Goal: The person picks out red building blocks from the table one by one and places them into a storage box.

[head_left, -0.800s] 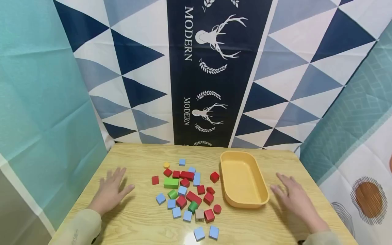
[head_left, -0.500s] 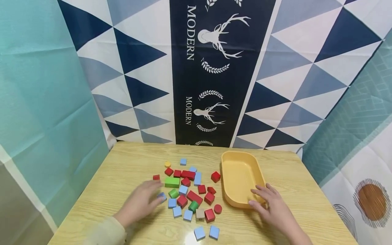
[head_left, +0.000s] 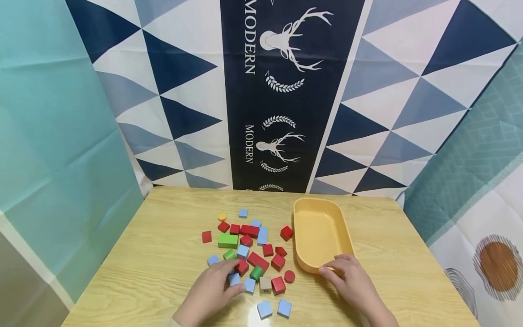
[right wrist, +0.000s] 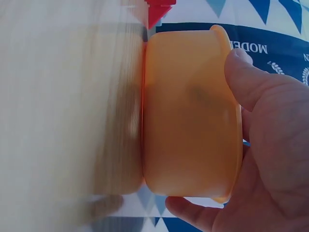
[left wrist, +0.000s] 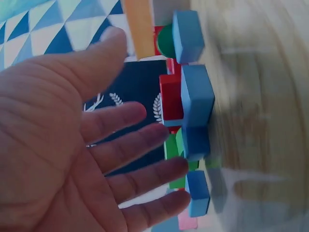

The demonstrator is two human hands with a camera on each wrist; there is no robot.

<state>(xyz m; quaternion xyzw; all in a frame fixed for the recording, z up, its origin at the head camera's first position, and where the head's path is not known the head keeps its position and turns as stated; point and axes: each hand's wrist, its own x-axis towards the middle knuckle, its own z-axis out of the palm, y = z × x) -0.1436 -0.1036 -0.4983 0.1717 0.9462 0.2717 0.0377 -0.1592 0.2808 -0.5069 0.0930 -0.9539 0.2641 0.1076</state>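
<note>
My left hand (head_left: 210,288) is over the near left of a group of wooden blocks, its fingers spread around a blue block (head_left: 234,279). In the left wrist view, the fingers are long and parted beside several blue blocks (left wrist: 197,96), and nothing is gripped. A yellow plastic tray (head_left: 320,236) stands to the right of the blocks. At its near right corner, my right hand (head_left: 353,284) holds the rim. The right wrist view has the thumb on the rim of the tray (right wrist: 193,111); some fingertips are hidden behind it.
Red blocks (head_left: 258,260), a light green block (head_left: 227,240), a green cylinder (head_left: 256,272), a plain wood cube (head_left: 265,284) and a yellow disc (head_left: 222,216) lie loosely on the wooden table (head_left: 163,236). A patterned cloth (head_left: 188,91) hangs behind the table.
From the table's left side, my left hand has moved right to the blocks. My right hand has come leftward from beside the tray and taken hold of its near rim.
</note>
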